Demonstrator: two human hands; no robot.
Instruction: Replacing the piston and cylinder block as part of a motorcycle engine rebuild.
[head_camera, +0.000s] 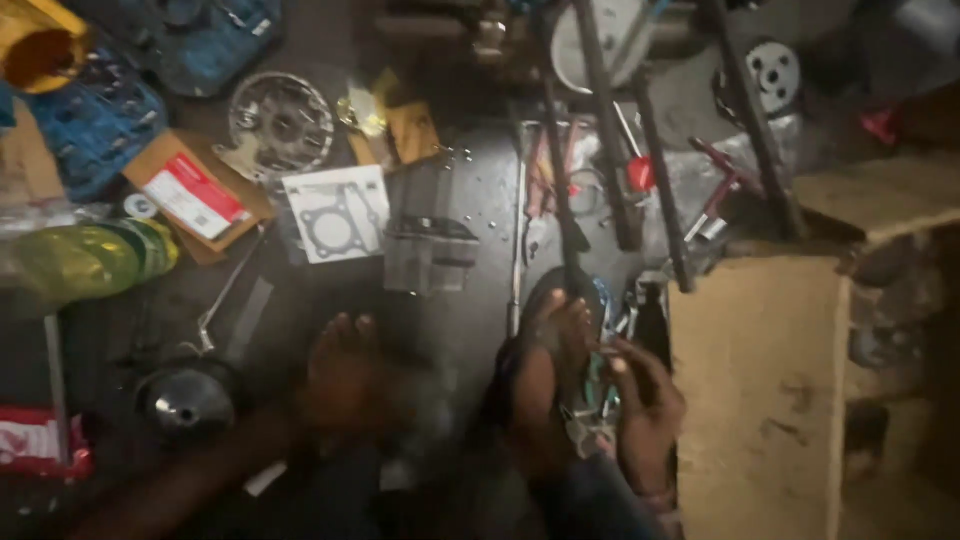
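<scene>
R hand (648, 400) reached into small metal tools (600, 385) by the foot (545, 385), beside a rough wood block (760, 400); fingers bent, grip unclear. L hand out of view. Paper gasket (335, 212) flat on dark floor.

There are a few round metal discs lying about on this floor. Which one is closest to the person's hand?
The dark dome-shaped round part at lower left, just left of the blurred left hand. The spoked sprocket and the pale disc with holes lie far up, by the top edge.
</scene>
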